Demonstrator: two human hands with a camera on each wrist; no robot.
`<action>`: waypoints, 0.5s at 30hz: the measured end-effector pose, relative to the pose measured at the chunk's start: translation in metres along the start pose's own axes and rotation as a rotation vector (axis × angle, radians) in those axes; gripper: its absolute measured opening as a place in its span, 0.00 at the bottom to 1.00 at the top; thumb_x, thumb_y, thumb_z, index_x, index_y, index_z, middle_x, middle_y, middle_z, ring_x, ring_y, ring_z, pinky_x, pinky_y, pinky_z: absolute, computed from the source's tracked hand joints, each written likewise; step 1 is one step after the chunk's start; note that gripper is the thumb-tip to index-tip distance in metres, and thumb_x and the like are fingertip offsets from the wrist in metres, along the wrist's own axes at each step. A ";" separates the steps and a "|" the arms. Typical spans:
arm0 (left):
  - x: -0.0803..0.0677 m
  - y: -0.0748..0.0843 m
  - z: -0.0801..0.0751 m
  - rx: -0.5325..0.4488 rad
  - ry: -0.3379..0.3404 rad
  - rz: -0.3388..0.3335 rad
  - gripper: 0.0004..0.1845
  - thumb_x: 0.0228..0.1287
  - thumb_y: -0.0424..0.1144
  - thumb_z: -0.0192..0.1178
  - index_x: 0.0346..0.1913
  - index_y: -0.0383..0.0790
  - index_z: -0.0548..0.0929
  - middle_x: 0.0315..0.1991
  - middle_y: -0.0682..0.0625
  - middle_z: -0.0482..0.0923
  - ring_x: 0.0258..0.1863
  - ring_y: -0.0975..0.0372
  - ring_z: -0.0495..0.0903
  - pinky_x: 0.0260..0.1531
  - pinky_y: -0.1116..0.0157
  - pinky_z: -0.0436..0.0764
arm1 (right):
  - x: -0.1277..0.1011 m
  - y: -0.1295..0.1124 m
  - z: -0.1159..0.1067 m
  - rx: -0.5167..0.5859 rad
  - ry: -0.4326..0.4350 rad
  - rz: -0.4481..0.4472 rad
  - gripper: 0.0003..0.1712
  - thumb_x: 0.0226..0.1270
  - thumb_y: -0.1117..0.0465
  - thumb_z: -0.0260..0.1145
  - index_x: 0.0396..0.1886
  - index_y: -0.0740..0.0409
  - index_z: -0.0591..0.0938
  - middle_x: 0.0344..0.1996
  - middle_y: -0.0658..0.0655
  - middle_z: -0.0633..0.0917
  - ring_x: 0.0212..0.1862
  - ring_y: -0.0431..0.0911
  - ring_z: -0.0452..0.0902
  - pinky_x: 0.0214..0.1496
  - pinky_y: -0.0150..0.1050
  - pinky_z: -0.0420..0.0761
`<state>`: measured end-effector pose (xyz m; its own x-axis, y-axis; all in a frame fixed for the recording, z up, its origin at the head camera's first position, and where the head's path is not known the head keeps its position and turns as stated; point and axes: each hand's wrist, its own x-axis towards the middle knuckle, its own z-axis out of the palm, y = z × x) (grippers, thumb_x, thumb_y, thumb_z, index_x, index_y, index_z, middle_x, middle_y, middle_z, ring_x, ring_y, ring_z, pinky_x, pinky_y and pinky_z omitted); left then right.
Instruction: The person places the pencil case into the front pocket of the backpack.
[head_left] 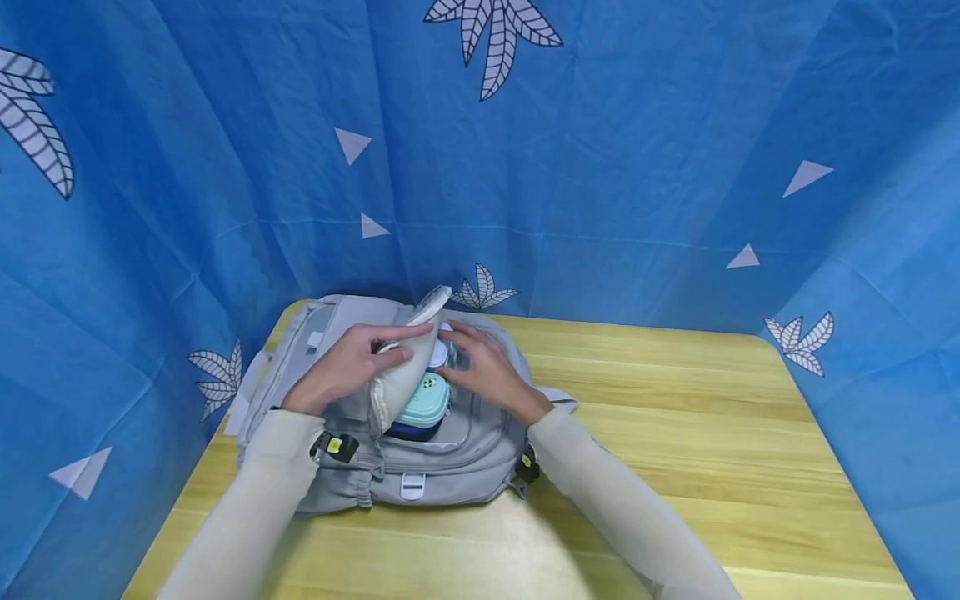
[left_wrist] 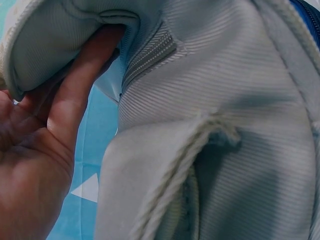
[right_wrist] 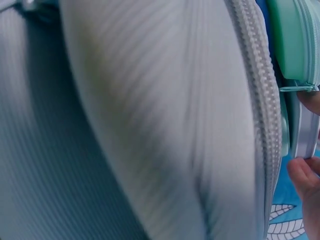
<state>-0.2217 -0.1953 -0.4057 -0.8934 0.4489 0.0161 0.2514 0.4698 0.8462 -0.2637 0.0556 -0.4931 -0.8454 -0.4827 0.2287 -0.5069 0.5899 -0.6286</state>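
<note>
My left hand [head_left: 347, 367] curls its fingers round the flap [head_left: 408, 358] of the grey backpack [head_left: 457, 450], lifting it; my right hand [head_left: 483, 371] pinches a white case [head_left: 438, 353] just above the teal case [head_left: 424, 402] in the opening.

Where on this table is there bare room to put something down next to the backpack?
The table is bare from the backpack to its right edge, and along the near edge. The far-left corner is crowded: the backpack fills it, with the left hand and right hand on it.
</note>
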 end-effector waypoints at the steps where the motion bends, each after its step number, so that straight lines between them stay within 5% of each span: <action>1: 0.000 0.000 0.000 0.001 0.000 0.002 0.24 0.83 0.38 0.62 0.76 0.51 0.81 0.78 0.39 0.75 0.60 0.49 0.80 0.49 0.63 0.81 | 0.001 0.000 0.000 -0.002 -0.002 0.001 0.37 0.72 0.52 0.79 0.76 0.55 0.80 0.81 0.61 0.73 0.81 0.59 0.69 0.80 0.57 0.72; 15: 0.001 -0.003 0.001 -0.030 0.007 -0.013 0.24 0.83 0.38 0.61 0.77 0.50 0.80 0.79 0.39 0.74 0.67 0.48 0.79 0.55 0.58 0.81 | 0.000 0.004 0.003 0.043 -0.008 -0.013 0.36 0.72 0.53 0.79 0.77 0.55 0.80 0.82 0.61 0.71 0.78 0.58 0.73 0.74 0.53 0.79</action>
<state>-0.2226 -0.1955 -0.4092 -0.8993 0.4372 0.0089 0.2285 0.4524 0.8620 -0.2656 0.0558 -0.4979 -0.8372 -0.4957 0.2310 -0.5101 0.5555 -0.6567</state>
